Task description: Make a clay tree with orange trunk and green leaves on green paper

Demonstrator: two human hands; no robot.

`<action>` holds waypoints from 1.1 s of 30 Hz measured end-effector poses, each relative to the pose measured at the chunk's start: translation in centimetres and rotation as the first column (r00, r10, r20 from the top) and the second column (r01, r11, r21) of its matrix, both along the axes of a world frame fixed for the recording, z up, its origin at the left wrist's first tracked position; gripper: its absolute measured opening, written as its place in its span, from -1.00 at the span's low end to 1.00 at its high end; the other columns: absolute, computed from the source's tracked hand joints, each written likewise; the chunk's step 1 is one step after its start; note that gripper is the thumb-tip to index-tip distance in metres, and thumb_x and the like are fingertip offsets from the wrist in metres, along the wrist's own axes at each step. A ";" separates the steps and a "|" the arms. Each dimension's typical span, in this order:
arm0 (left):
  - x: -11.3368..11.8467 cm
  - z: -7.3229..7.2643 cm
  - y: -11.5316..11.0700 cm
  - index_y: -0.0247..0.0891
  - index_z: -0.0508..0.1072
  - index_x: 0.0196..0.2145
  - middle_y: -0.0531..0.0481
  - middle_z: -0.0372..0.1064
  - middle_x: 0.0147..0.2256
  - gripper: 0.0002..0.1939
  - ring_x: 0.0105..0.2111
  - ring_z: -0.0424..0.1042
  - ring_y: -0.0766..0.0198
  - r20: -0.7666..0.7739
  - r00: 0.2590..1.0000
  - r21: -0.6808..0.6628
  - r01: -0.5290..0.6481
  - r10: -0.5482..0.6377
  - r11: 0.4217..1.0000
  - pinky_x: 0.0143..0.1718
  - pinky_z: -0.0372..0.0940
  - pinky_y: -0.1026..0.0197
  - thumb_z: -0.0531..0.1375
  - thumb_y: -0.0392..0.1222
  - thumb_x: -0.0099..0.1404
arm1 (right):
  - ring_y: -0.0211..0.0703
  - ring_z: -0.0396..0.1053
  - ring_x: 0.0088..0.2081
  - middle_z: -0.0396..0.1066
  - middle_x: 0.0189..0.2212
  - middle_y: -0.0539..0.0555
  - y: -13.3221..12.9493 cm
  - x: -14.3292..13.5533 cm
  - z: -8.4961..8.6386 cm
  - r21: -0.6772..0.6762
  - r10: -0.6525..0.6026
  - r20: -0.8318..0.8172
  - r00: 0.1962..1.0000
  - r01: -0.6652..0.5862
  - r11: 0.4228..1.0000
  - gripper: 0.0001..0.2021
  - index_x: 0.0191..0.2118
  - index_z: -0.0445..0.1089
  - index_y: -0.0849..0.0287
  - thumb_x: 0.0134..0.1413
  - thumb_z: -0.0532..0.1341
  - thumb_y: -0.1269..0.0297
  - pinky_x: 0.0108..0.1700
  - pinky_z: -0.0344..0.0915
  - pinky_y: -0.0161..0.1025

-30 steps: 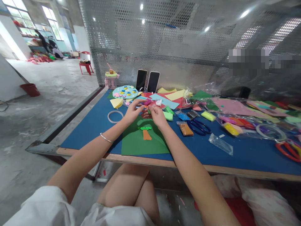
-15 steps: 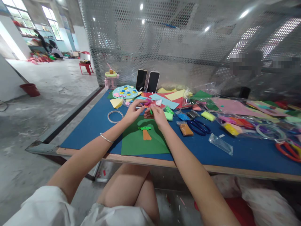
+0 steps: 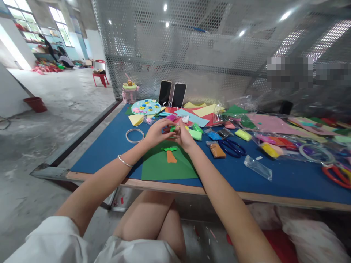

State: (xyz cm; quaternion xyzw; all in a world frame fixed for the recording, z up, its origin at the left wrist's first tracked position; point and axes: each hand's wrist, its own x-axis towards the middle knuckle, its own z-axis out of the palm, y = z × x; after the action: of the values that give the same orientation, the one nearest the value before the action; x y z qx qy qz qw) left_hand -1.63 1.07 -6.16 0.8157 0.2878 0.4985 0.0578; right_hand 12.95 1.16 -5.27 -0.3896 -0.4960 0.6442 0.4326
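Observation:
Both hands meet above the back part of a green sheet point(image 3: 156, 168). Between their fingertips is a small piece of green clay point(image 3: 173, 129). My right hand point(image 3: 184, 137) pinches it at its right side. My left hand point(image 3: 158, 133) has thumb and fingers curved toward it, with a gap between them. On the sheet, below the hands, an orange-brown trunk shape point(image 3: 171, 157) lies flat, topped by a row of bright green clay lumps point(image 3: 168, 149).
Left of the hands lies a tape ring point(image 3: 134, 141); behind stand two phones point(image 3: 178, 95) and a bee-decorated disc point(image 3: 146, 107). To the right are blue scissors point(image 3: 232, 148), a brown clay pack point(image 3: 216, 149), a clear bag point(image 3: 257, 167) and red-handled scissors point(image 3: 336, 176).
My left hand has moved slightly down and right, closer to my right hand. The green clay now shows between the fingertips, a little further left.

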 end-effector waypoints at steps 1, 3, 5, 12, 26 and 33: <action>-0.1 0.0 0.0 -0.25 0.45 -0.17 -0.13 0.43 -0.19 -0.79 -0.17 0.39 0.17 -0.025 1.000 0.032 -0.019 0.020 0.999 -0.15 0.29 0.11 0.23 -0.20 0.21 | -0.15 0.48 -0.49 0.49 -0.60 0.11 0.0 0.0 0.0 -0.019 -0.001 -0.015 1.000 0.001 1.000 -0.38 -0.56 0.38 0.16 0.14 -0.11 -0.24 -0.38 0.46 -0.22; -0.1 0.1 0.2 -0.23 0.47 -0.24 -0.11 0.45 -0.21 -0.87 -0.16 0.38 0.16 -0.066 0.996 0.092 -0.052 0.058 0.994 -0.12 0.27 0.08 0.21 -0.21 0.23 | -0.17 0.47 -0.52 0.47 -0.63 0.08 0.1 0.0 0.1 -0.049 -0.014 -0.044 0.999 0.012 0.999 -0.41 -0.57 0.36 0.15 0.17 -0.10 -0.20 -0.37 0.46 -0.23; -0.2 0.1 0.3 -0.22 0.47 -0.32 -0.08 0.46 -0.24 -0.92 -0.17 0.39 0.16 -0.095 0.991 0.139 -0.077 0.090 0.987 -0.13 0.26 0.08 0.18 -0.23 0.25 | -0.20 0.46 -0.55 0.45 -0.66 0.03 0.2 0.0 0.1 -0.064 -0.030 -0.073 0.997 0.025 0.998 -0.48 -0.55 0.34 0.14 0.21 -0.05 -0.11 -0.35 0.45 -0.24; -0.4 0.3 0.0 -0.24 0.43 -0.18 -0.10 0.42 -0.19 -0.81 -0.13 0.37 0.15 -0.101 0.979 0.184 -0.157 0.177 0.970 -0.12 0.28 0.08 0.22 -0.22 0.22 | -0.26 0.51 -0.40 0.52 -0.53 -0.03 -0.5 0.1 0.4 -0.010 -0.015 -0.155 0.988 0.013 1.000 -0.74 -0.36 0.41 0.14 0.26 0.00 0.37 -0.20 0.42 -0.30; -0.6 0.1 0.5 -0.23 0.51 -0.26 -0.06 0.45 -0.26 -0.84 -0.21 0.40 0.19 0.002 0.979 0.094 -0.204 0.204 0.975 -0.14 0.30 0.09 0.29 -0.26 0.15 | -0.25 0.50 -0.39 0.54 -0.49 -0.02 0.0 0.8 -0.1 0.058 -0.046 -0.035 0.998 0.048 0.997 -0.85 -0.44 0.49 0.15 0.02 0.29 0.19 -0.12 0.41 -0.23; -0.6 0.3 0.5 -0.21 0.51 -0.29 -0.03 0.48 -0.29 -0.85 -0.23 0.42 0.20 -0.025 0.987 0.033 -0.156 0.157 0.987 -0.17 0.30 0.13 0.31 -0.25 0.12 | -0.18 0.51 -0.37 0.54 -0.51 -0.02 0.3 1.0 -0.2 0.174 -0.110 0.047 0.993 0.100 0.980 -0.86 -0.44 0.51 0.14 -0.13 0.37 0.20 -0.14 0.42 -0.19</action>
State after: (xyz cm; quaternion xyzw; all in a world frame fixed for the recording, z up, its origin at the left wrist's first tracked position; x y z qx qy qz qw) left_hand -2.23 1.53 -5.85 0.7982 0.3439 0.4946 0.0020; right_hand 13.98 1.42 -5.51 -0.3948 -0.5402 0.5643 0.4836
